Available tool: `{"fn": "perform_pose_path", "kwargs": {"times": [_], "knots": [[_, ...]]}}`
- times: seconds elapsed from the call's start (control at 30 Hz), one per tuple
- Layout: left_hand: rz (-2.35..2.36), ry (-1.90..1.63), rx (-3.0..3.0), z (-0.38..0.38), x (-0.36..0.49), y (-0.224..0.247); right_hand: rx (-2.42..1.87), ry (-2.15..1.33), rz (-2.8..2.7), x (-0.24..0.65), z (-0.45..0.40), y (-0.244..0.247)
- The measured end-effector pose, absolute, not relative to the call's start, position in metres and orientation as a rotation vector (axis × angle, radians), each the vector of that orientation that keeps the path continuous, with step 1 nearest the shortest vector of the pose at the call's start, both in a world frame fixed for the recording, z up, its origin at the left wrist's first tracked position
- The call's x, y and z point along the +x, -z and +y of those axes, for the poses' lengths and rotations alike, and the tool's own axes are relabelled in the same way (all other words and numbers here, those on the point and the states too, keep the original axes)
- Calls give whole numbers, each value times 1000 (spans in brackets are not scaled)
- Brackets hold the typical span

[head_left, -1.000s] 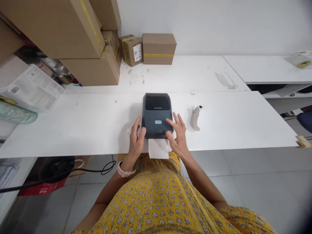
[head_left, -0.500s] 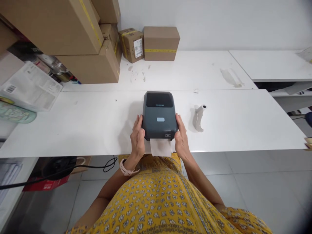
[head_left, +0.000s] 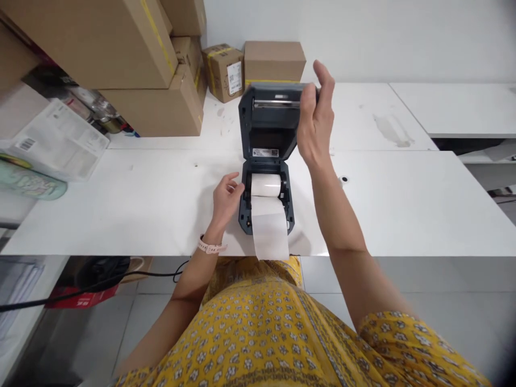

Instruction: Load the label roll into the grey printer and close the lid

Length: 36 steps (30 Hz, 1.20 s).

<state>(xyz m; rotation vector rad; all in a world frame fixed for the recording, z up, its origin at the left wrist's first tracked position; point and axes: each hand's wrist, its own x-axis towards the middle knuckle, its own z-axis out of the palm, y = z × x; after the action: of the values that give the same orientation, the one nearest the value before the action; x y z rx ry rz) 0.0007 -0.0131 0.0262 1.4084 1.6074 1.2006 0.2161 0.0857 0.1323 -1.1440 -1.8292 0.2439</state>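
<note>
Printer [head_left: 266,161] lengthwise, paper [head_left: 271,231] toward person [head_left: 262,322]

- My printer [head_left: 244,221]: dark blue-grey, with cut-off corners, opened wide at the centre of the frame; its base sits flat, the open bay facing up.
- The lid [head_left: 272,121]: the same dark colour, hinged at the back of the base; I hold it raised by its upper right corner, its hollow underside towards me, in the upper middle of the frame. Inside it I see a shiny metal bar [head_left: 276,103] near the top edge and a small white sticker [head_left: 265,152] low down.
- The roll [head_left: 266,185]: white, glossy, lying crosswise in the bay.
- The strip [head_left: 271,234]: white, running from the roll past the printer's front, its end loose, below the frame's centre.
</note>
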Motion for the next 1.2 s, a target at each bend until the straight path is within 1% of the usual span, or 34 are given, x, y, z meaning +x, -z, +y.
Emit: {"fn": "perform_pose_path", "kwargs": {"times": [0.1,0.23,0.3,0.4,0.47,0.57,0.67,0.73,0.83,0.9,0.93,1.0,1.07,1.2], "knots": [[1657,-940,1545,-21,3,-32,-1164,-200,-1665,217,96,-139],[1741,-675,1692,-18,4,-46,-1128,-62,-1669,218,62,-133],[1800,-509,1776,-12,5,-51,-1157,-175,-1909,217,42,-121],[1870,-291,1926,-3,7,-55,-1269,-436,-2465,212,28,-102],[1875,-202,1984,1,7,-57,-1393,-501,-2719,204,31,-92],[1860,-140,2002,2,8,-58,-1536,-553,-2844,193,46,-83],[1847,-112,2027,1,9,-59,-1512,-674,-2831,189,59,-80],[1842,-108,2035,1,9,-59,-1358,-843,-2766,197,62,-84],[1830,-138,2025,-1,8,-58,-932,-1103,-2565,229,55,-101],[1811,-172,2019,-2,7,-57,-720,-1113,-2404,262,45,-117],[1804,-187,2019,-2,7,-57,-693,-1084,-2337,280,41,-124],[1796,-206,2018,-2,6,-56,-789,-1010,-2238,313,34,-133],[1803,-209,2009,-2,5,-55,-941,-951,-2192,338,34,-131],[1812,-194,1987,-1,6,-56,-1186,-990,-2091,358,51,-98]]}}
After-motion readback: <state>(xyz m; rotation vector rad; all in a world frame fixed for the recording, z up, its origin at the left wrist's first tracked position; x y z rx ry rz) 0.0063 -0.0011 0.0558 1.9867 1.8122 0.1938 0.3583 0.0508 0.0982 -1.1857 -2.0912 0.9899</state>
